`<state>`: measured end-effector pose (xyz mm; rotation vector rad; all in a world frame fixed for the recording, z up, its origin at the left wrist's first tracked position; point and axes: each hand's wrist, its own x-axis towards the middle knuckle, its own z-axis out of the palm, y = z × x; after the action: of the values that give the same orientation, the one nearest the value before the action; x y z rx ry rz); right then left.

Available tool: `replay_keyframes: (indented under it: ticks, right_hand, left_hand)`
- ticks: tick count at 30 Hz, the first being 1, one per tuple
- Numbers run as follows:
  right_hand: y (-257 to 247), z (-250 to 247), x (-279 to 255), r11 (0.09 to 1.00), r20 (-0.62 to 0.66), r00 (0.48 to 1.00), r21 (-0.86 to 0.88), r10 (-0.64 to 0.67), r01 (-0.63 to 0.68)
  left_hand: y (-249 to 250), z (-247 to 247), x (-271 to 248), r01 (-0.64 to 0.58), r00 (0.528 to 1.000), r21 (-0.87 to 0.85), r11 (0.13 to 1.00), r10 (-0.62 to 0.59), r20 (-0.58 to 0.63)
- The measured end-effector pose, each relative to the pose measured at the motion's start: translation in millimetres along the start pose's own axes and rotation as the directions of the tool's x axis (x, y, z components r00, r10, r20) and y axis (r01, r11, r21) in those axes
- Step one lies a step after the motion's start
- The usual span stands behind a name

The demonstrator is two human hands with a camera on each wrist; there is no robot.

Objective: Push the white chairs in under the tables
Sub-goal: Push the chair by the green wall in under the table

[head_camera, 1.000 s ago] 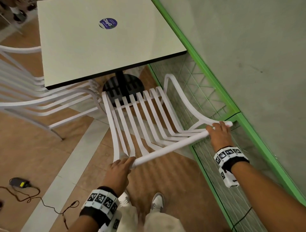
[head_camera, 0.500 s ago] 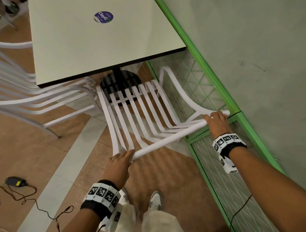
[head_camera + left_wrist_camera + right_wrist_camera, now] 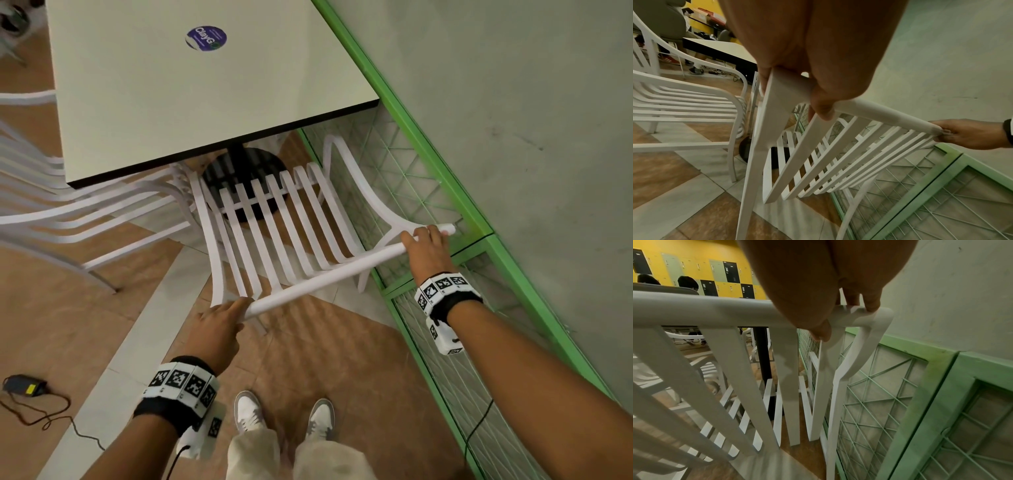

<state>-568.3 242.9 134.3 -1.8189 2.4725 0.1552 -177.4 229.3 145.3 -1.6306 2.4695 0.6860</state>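
Observation:
A white slatted chair (image 3: 281,226) stands in front of me, its seat front just under the near edge of the pale square table (image 3: 191,85). My left hand (image 3: 219,322) grips the left end of the chair's top rail (image 3: 325,277); in the left wrist view the thumb and fingers (image 3: 822,107) wrap that rail (image 3: 879,112). My right hand (image 3: 426,250) grips the rail's right end, its fingers (image 3: 871,305) curled over the corner of the rail (image 3: 694,311). A second white chair (image 3: 68,212) sits at the table's left side, partly under it.
A green mesh fence (image 3: 428,205) and a grey wall (image 3: 513,102) run close along the chair's right side. The table's black round base (image 3: 243,171) stands under the seat's front. A black charger with a cable (image 3: 24,385) lies on the tiled floor at the left. My shoes (image 3: 284,414) are behind the chair.
The chair has slid forward toward the table with both hands still on its top rail; the seat front now lies closer to the black base.

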Motion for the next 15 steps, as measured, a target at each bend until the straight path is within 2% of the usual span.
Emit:
replay_keyframes:
  ticks: [6, 15]
  right_hand:
    - [13.4, -3.7, 5.4, 1.000, 0.034, 0.999, -0.023, -0.010, 0.011]
    - [14.8, -6.3, 28.2, 0.999, -0.014, 0.999, -0.026, -0.038, 0.038]
  left_hand:
    - [13.5, 6.9, -0.6, -0.034, 0.999, -0.046, 0.998, 0.033, -0.021]
    - [14.8, 1.2, 14.1, -0.042, 0.998, -0.046, 0.998, 0.040, -0.040]
